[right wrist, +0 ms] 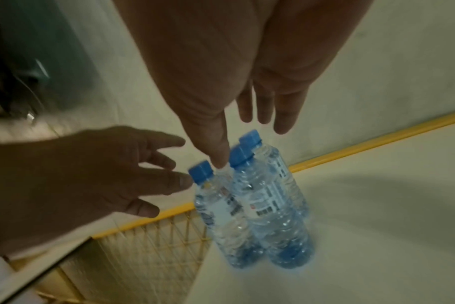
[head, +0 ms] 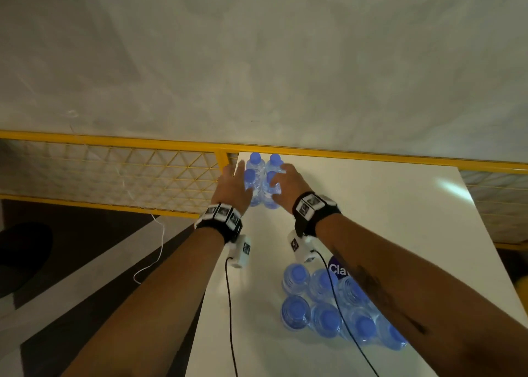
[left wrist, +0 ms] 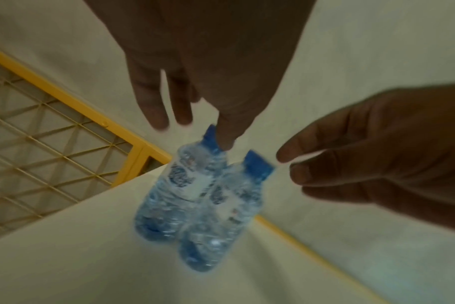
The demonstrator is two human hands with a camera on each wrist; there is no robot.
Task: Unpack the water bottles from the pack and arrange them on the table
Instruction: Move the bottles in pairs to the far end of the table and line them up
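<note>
Several clear water bottles [head: 261, 176] with blue caps stand close together at the far left corner of the white table [head: 385, 219]. My left hand [head: 233, 185] is at their left side and my right hand [head: 283, 180] at their right, both with loose, straight fingers. In the left wrist view the left hand [left wrist: 203, 123] hovers over the bottles [left wrist: 195, 197], thumb tip by a cap. In the right wrist view the right hand [right wrist: 233, 142] has its thumb tip at a bottle's [right wrist: 260, 201] shoulder. The wrapped pack [head: 328, 305] with several bottles sits near me, partly under my right forearm.
A yellow railing with wire mesh [head: 114, 170] runs behind and left of the table; a pale wall rises beyond it. The table's left edge [head: 217, 262] lies just beside the standing bottles. A white cable [head: 160, 248] lies on the floor at left.
</note>
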